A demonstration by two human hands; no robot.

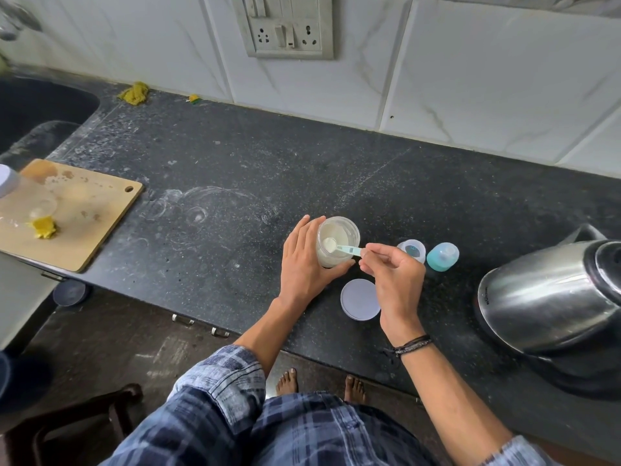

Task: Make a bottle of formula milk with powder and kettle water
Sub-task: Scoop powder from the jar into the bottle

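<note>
A clear jar of white formula powder (339, 230) stands open on the black counter (235, 169). My left hand (302, 264) grips its side. My right hand (393, 274) pinches the handle of a pale blue scoop (339, 247), whose bowl sits heaped with powder over the jar mouth. The jar's round pale lid (359, 299) lies flat in front, between my wrists. Right of the jar stand the open baby bottle (412, 251) and its teal teat cap (443, 256). A steel kettle (551, 297) sits at the right edge.
A wooden cutting board (80, 216) with yellow scraps lies at the left, beside a dark sink (40, 109). A yellow cloth (134, 93) rests by the tiled wall. A socket panel (285, 28) is mounted above the counter. A dark chair (67, 428) stands at the lower left.
</note>
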